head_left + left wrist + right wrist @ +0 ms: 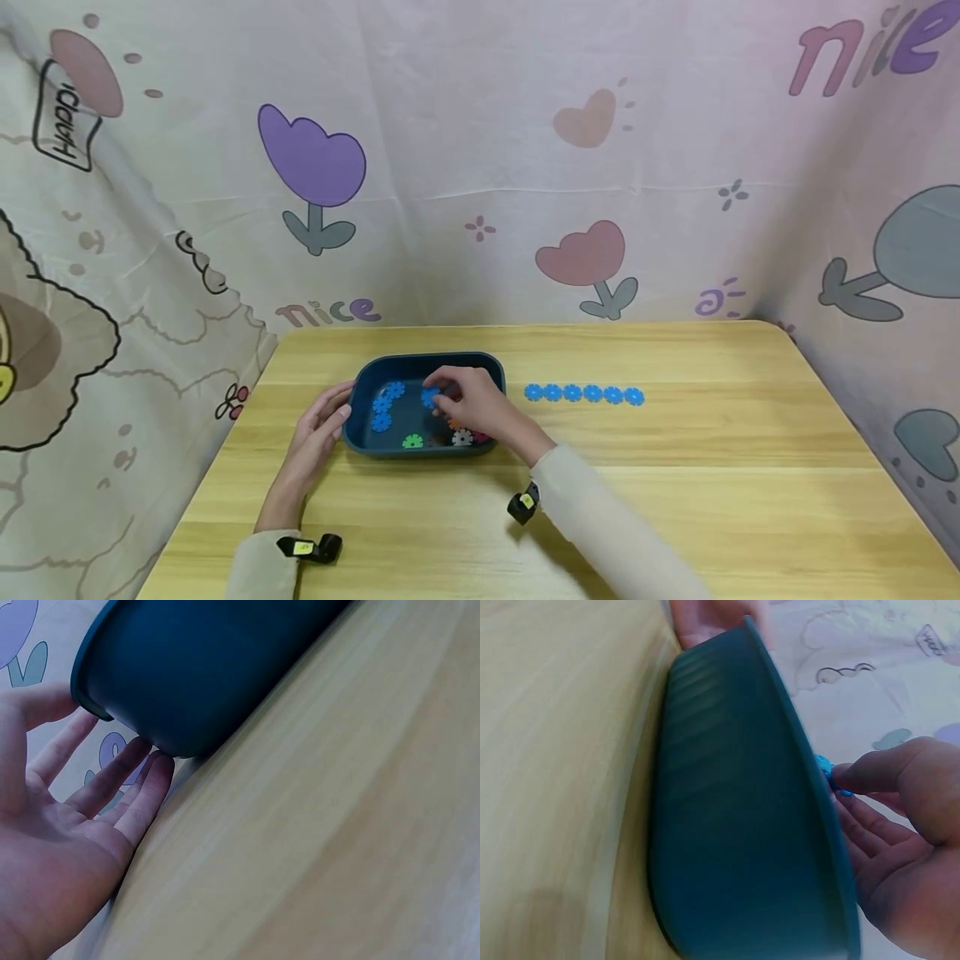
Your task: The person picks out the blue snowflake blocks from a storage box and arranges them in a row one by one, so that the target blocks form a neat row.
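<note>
— Pinching a blue disc [429,398] between thumb and fingers, the right hand [476,406] has it over the box [405,454]!
— And the left hand [318,429]?
— Fingers loosely extended, touching the box's left end! Other discs [382,404] lie inside, left of that pinch!

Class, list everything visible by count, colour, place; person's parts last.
Cloth: count unclear, pale, background
Table: 1, yellowish, foreground
Tray: 1, dark teal, on table
Row pieces: 6, blue, right of tray
Loose pieces: at least 3, blue, in tray, left
Pinched piece: 1, blue, right hand
Other pieces: at least 4, green, white, orange, pink, in tray, front
Cameras: 2, black, wrists
Sleeves: 2, beige, forearms
Left hand: 1, touching tray
Right hand: 1, over tray
</note>
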Demonstrator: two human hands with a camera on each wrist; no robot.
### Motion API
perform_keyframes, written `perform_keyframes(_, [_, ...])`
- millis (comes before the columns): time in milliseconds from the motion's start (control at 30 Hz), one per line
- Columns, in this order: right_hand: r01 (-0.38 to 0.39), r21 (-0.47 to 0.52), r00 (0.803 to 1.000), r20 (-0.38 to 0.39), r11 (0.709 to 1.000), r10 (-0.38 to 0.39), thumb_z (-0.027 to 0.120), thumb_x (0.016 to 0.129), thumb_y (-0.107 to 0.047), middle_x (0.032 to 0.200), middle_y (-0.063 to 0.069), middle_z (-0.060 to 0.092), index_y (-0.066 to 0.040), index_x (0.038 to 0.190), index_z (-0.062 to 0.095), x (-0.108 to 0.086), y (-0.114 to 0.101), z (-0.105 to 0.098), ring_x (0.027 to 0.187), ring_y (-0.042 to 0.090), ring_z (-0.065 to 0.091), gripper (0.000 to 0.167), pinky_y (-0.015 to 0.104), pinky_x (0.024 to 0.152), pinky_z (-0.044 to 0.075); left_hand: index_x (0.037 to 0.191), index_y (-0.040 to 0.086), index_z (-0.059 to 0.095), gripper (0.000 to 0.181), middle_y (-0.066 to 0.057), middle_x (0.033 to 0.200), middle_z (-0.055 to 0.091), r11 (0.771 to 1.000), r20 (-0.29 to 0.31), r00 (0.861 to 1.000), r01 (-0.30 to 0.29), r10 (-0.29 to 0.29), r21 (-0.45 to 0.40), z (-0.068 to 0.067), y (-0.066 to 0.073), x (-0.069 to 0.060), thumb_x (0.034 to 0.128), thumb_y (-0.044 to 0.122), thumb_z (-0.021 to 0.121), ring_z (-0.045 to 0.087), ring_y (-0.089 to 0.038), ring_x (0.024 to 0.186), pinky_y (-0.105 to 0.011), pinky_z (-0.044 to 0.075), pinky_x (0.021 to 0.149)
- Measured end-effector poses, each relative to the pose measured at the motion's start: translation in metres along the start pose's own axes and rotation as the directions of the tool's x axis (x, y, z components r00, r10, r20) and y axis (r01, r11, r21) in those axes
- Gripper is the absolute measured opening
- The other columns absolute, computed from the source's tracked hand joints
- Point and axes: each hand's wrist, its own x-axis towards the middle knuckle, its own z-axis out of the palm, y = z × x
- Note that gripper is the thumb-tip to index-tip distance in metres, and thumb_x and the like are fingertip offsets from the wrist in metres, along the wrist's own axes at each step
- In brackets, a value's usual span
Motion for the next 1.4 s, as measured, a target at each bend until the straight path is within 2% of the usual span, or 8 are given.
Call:
perform_keyframes(133, [0.021,-0.045,0.999,-0.044,0.999,-0.023,0.069,0.098,-0.005,0.109,0.003,0.071,-0.012,0.124,0.07,-0.008,0.001,-0.009,0.085,0.008,0.07,0.027,0.021,0.073,0.056,0.154,-0.002,0.038,0.045,-0.017,0.153,0.045,1.0,0.002,1.0,0.004,-0.004,-0.003,0.0,0.0,0.001,0.1109,0.009,0.044,0.051,-0.016,0.133,-0.024,0.048,0.1])
perform_keyframes(333, [0.016,-0.046,0.997,-0.074,0.999,-0.02,0.072,0.096,-0.006,0.116,0.004,0.071,-0.007,0.127,0.068,-0.023,0.002,-0.02,0.09,0.012,0.07,0.032,0.024,0.078,0.057,0.154,-0.003,0.038,0.045,-0.013,0.152,0.047,1.0,-0.005,1.0,0.005,-0.005,-0.003,0.0,0.0,0.001,0.1108,0.009,0.044,0.052,-0.015,0.132,-0.024,0.049,0.1])
perform_keyframes(633, [-0.007,-0.021,0.989,-0.151,1.0,0.003,0.072,0.095,-0.001,0.111,0.004,0.072,-0.005,0.128,0.067,-0.048,0.004,-0.04,0.09,0.014,0.069,0.034,0.026,0.077,0.058,0.154,-0.002,0.037,0.045,-0.015,0.152,0.046,1.0,-0.004,1.0,0.007,-0.007,-0.008,0.0,0.001,0.0,0.111,0.009,0.043,0.052,-0.015,0.132,-0.024,0.049,0.1])
perform_keyframes(867, [-0.013,-0.023,0.976,-0.217,1.0,0.008,0.075,0.093,-0.001,0.107,0.004,0.073,-0.009,0.126,0.07,-0.065,0.009,-0.056,0.09,0.015,0.07,0.035,0.025,0.078,0.058,0.155,-0.001,0.037,0.046,-0.015,0.153,0.045,1.0,-0.009,1.0,0.021,-0.021,0.0,0.001,0.002,-0.001,0.1112,0.011,0.044,0.051,-0.014,0.132,-0.023,0.048,0.101])
perform_keyframes(1167, [0.007,-0.029,0.966,-0.258,1.0,-0.014,0.076,0.09,0.003,0.103,0.005,0.073,-0.001,0.125,0.068,-0.086,0.015,-0.072,0.089,0.018,0.071,0.037,0.028,0.077,0.059,0.154,-0.003,0.039,0.045,-0.013,0.151,0.048,1.0,-0.015,1.0,0.009,-0.009,-0.006,0.001,0.001,0.0,0.1106,0.009,0.045,0.053,-0.015,0.131,-0.023,0.049,0.098])
perform_keyframes(1400, [0.017,-0.035,0.958,-0.287,0.999,-0.026,0.075,0.087,0.007,0.098,0.005,0.072,-0.001,0.122,0.068,-0.102,0.02,-0.085,0.086,0.017,0.07,0.037,0.029,0.075,0.06,0.154,-0.002,0.038,0.046,-0.017,0.153,0.044,1.0,-0.018,1.0,0.023,-0.023,0.001,0.001,0.002,-0.001,0.1109,0.011,0.045,0.052,-0.016,0.132,-0.024,0.049,0.1])
